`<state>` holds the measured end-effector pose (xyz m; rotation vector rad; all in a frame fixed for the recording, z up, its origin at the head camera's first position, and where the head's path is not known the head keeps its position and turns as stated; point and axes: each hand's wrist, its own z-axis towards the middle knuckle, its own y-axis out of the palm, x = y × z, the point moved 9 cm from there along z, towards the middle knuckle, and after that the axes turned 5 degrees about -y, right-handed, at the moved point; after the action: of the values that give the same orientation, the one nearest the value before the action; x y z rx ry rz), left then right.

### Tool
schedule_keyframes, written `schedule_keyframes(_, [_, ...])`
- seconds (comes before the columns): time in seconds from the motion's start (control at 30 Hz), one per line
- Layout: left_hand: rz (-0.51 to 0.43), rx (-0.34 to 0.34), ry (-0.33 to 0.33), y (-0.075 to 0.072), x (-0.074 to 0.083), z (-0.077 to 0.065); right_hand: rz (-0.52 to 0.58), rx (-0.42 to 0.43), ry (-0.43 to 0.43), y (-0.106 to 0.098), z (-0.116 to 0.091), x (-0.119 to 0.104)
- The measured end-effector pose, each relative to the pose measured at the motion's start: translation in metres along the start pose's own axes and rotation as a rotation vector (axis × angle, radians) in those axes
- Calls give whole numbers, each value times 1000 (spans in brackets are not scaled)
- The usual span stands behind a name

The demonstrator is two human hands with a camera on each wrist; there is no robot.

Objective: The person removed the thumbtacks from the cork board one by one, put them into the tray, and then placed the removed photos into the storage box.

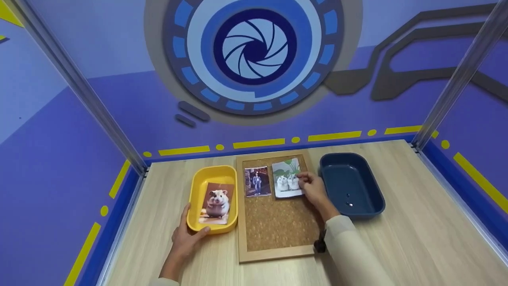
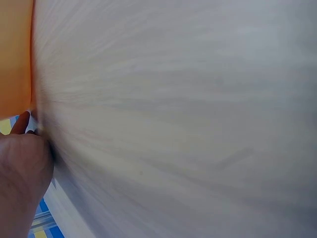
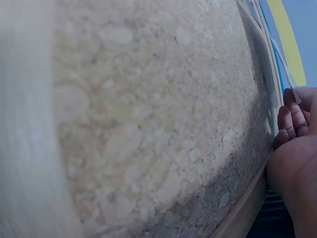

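My right hand (image 1: 314, 189) pinches the right edge of a photo card of two white hamsters (image 1: 286, 180) over the upper part of the corkboard (image 1: 278, 222). In the right wrist view the fingers (image 3: 290, 121) curl at the thin edge of the card. Left of it on the cork lies a photo of a standing person (image 1: 257, 182). With thumb at the near rim and fingers along the left side, my left hand (image 1: 184, 237) holds the yellow tray (image 1: 193, 198). A hamster photo (image 1: 216, 203) on a brown background lies inside that tray.
Right of the corkboard stands a dark blue tray (image 1: 375, 190) holding small shiny pieces (image 1: 349, 204). The light wooden table (image 1: 420, 222) extends to both sides. Purple and blue printed panels (image 1: 119, 99) close off the back and sides.
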<state>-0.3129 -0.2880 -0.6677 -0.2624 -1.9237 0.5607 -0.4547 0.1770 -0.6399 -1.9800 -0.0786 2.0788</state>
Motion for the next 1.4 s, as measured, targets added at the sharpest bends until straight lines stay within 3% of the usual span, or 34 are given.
schedule_keyframes(0.17, [4,4,13,0,1,-1,0,-10,13,0,-1,1])
schedule_keyframes(0.4, [-4,-2,-39,-3,1,-1,0,-17,3,3,0,-4])
schedule_keyframes(0.63, [-5,-9,-31,-4,-1,0,-6,-9,-3,4,-2,-3])
schedule_keyframes(0.93, [-6,-1,-20,-7,0,-1,67,40,9,2,-5,-4])
schedule_keyframes(1.4, [-7,-6,-27,1,0,-1,55,61,55,-7,-12,-3])
